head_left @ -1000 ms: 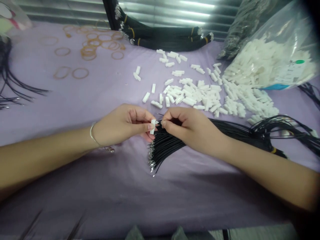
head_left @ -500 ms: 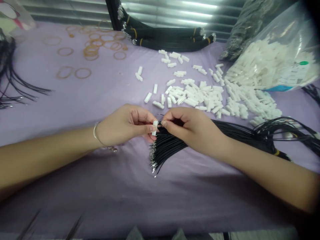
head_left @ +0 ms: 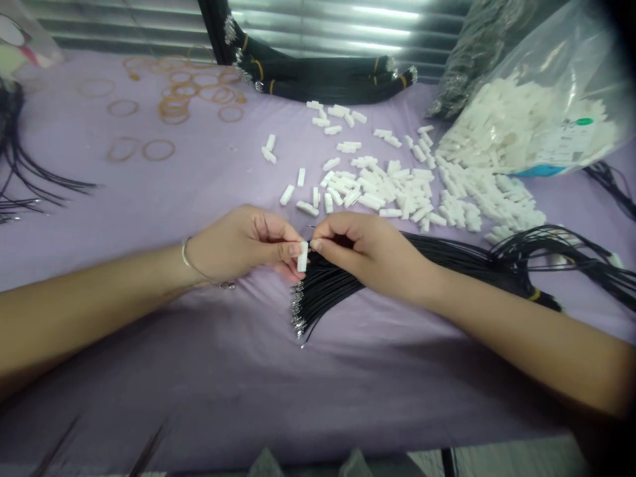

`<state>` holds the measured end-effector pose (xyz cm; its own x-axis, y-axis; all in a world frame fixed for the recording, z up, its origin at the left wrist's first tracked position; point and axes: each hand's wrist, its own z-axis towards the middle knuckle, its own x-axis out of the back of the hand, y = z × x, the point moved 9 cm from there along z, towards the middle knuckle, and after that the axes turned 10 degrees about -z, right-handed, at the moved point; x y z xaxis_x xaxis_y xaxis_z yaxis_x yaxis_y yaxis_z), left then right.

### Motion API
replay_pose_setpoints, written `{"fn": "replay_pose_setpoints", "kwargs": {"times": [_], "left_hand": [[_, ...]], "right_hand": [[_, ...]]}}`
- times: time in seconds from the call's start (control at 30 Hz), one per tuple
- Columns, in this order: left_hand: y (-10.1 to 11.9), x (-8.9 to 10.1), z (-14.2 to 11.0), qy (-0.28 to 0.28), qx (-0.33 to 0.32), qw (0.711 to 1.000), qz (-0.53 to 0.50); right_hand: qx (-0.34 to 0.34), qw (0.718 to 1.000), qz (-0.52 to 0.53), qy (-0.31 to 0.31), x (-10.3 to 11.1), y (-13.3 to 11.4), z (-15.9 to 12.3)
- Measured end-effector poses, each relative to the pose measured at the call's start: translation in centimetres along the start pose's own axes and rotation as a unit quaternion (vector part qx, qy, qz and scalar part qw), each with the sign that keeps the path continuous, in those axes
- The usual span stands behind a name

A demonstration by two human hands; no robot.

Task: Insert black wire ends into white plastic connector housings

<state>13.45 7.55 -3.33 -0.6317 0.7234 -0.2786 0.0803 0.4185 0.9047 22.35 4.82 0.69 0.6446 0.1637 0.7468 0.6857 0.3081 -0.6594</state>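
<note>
My left hand (head_left: 265,244) pinches a small white plastic connector housing (head_left: 303,257) upright between thumb and fingers. Close against its right side, my right hand (head_left: 355,248) pinches the end of a thin black wire; most of that wire is hidden by the fingers. Whether the wire tip sits inside the housing, I cannot tell. Below both hands lies a fanned bundle of black wires (head_left: 330,291), its silver metal terminals (head_left: 297,311) pointing left. Beyond the hands spreads a loose pile of white connector housings (head_left: 387,185).
A clear plastic bag (head_left: 541,126) full of white housings stands at the back right. Tied black wire bundles (head_left: 322,79) lie along the back edge. Rubber bands (head_left: 173,109) are scattered at the back left, and more black wires (head_left: 30,159) rest at the far left of the purple cloth (head_left: 223,397).
The view has shifted slightly, so everything sits a little further left. The housing has turned a little in my left fingers, and both hands stay close together.
</note>
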Motion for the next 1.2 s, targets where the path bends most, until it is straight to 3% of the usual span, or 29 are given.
{"fn": "replay_pose_setpoints", "kwargs": {"times": [0.23,0.37,0.43,0.57,0.63,0.67,0.73,0.83,0.93,1.07,1.13,1.2], "left_hand": [[-0.2,0.7,0.1,0.032,-0.003,0.999,0.035],[2.4,-0.1,-1.4,0.033,-0.077,0.993,0.082],[3.6,-1.5,-2.4,0.009,-0.102,0.987,0.126],[6.7,-4.7,-2.5,0.049,-0.227,0.933,0.275],[6.1,-8.4,-0.6,-0.002,-0.248,0.867,0.432],[4.9,-10.9,0.6,-0.061,-0.257,0.807,0.528],[2.7,-13.7,3.4,-0.125,-0.248,0.77,0.575],[0.0,-15.2,6.7,-0.138,-0.215,0.738,0.625],[-1.5,-15.3,7.7,-0.143,-0.199,0.712,0.658],[-1.9,-14.7,7.4,-0.146,-0.191,0.689,0.684],[-1.9,-14.5,7.3,-0.15,-0.192,0.682,0.69],[-2.0,-14.5,7.3,-0.153,-0.197,0.676,0.693]], "right_hand": [[0.016,0.998,-0.067,-0.014,0.4,-0.7,0.1],[0.071,0.973,-0.221,0.003,1.3,-2.6,-0.8],[0.074,0.953,-0.294,0.019,2.2,-3.2,-1.5],[0.029,0.94,-0.322,0.112,7.3,-4.2,-3.6],[-0.003,0.942,-0.299,0.153,10.5,-4.5,-5.0],[-0.029,0.946,-0.281,0.156,11.8,-4.2,-5.6],[-0.092,0.957,-0.233,0.149,13.9,-3.0,-6.9],[-0.151,0.957,-0.175,0.174,16.6,-1.3,-9.7],[-0.232,0.936,-0.106,0.242,19.6,1.9,-14.3],[-0.283,0.877,-0.044,0.387,23.6,7.4,-23.1],[-0.304,0.854,-0.031,0.421,24.1,10.7,-27.5],[-0.341,0.843,-0.009,0.415,23.2,14.4,-31.3]]}}
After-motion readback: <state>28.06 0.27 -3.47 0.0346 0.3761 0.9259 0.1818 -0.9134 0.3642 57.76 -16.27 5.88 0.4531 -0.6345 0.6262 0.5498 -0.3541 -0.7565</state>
